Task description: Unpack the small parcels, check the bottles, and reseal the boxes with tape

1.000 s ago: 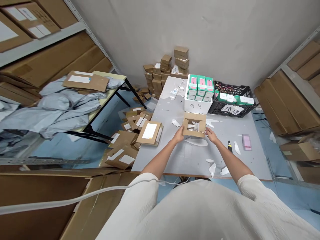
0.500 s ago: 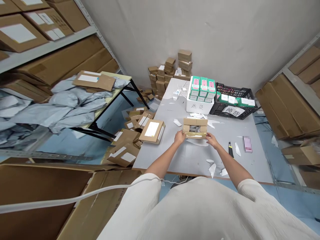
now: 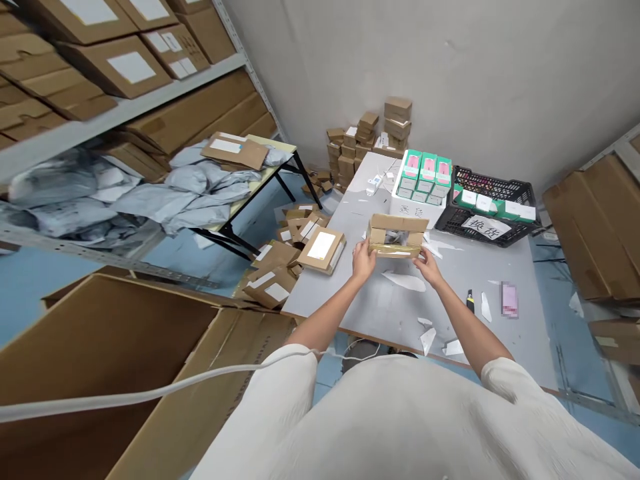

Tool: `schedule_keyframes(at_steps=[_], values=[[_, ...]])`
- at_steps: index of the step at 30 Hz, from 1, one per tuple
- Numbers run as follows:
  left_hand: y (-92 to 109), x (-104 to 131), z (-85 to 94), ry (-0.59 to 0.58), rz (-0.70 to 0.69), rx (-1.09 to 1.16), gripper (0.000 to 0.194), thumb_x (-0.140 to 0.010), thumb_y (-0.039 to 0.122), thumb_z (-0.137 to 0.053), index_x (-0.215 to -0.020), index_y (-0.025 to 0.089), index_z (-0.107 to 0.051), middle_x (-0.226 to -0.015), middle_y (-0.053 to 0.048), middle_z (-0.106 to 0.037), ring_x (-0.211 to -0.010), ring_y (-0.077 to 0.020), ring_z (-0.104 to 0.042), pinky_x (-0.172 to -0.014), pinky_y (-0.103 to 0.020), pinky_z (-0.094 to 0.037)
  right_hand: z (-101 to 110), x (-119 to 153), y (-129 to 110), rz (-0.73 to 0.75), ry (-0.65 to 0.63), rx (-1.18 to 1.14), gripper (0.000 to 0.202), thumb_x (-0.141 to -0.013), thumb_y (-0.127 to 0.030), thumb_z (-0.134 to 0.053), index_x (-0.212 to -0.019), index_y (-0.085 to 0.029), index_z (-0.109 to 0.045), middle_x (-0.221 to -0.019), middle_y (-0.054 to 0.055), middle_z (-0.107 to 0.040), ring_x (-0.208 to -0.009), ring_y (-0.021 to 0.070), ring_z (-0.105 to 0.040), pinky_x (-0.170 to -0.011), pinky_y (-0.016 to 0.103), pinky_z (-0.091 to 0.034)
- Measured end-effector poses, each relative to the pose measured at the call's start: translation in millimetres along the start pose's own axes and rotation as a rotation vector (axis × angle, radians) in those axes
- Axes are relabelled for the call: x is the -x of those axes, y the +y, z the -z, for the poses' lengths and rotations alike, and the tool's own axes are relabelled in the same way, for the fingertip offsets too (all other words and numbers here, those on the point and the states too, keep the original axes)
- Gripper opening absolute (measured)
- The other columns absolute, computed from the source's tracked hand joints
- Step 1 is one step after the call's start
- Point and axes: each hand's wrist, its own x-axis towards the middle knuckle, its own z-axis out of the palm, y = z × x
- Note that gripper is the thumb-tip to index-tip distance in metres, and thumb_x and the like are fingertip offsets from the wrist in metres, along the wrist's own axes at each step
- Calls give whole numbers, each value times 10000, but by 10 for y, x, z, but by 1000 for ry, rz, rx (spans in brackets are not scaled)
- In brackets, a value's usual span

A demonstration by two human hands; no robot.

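An opened cardboard box (image 3: 396,250) is held up over the grey table (image 3: 360,303) between my two hands, its flaps spread and some greyish content showing inside. My left hand (image 3: 363,261) grips the box's near left corner. On the near right corner, the fingers of my right hand (image 3: 427,265) are closed. Beneath and in front of the box lies a torn white paper piece (image 3: 407,281). To the right of my right hand are a yellow and black cutter (image 3: 470,301) and another white scrap (image 3: 485,307).
Behind the box stand a white bin (image 3: 419,212) of green and pink boxes and a black crate (image 3: 523,230). A closed carton (image 3: 320,248) sits at the table's left edge. A large open carton (image 3: 200,360) stands at the lower left, and a white cable (image 3: 190,383) crosses there.
The view has turned left, shifting the surroundings rightward. Both hands have raised the box, which now tilts slightly, and more of the white paper beneath it shows.
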Motion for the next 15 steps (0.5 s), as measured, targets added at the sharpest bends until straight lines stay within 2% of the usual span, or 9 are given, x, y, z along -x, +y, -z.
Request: schedule_keyframes(at_steps=[3,6,10,15], values=[[-64,-87,357,49,-55,9,622,-1039,341,-594,-1638,192,-522,-1525,-183,-570,-1466,-361,-513,-1298,-484,-364,-264,-96,-198,115,-31,44,863,-783,-514,-794,-1564,-255,-533,-1586,166,-600,-1402,341,-605,-1108,509,-574],[-226,-202,795,94,-79,10,623,-1054,354,-577,-1654,200,-507,-1526,-180,-571,-1473,-360,-502,-1303,-487,-357,-670,-208,-404,183,-58,83,816,-814,-472,-776,-1568,-253,-554,-1582,151,-608,-1453,346,-565,-1138,514,-555],[-583,-364,1384,161,-63,41,638,-1064,364,-574,-1675,213,-476,-1537,-174,-555,-1504,-361,-476,-1314,-491,-342,-1396,-384,-691,220,-84,117,852,-835,-438,-768,-1631,-260,-521,-1585,129,-609,-1389,342,-605,-1133,519,-565],[-1251,-468,2089,257,-9,74,668,-1062,333,-564,-1702,204,-420,-1581,-180,-521,-1562,-351,-432,-1352,-486,-293,-2445,-641,-973,236,-160,150,920,-845,-436,-772,-1694,-283,-451,-1632,119,-571,-1286,321,-655,-1118,508,-582]])
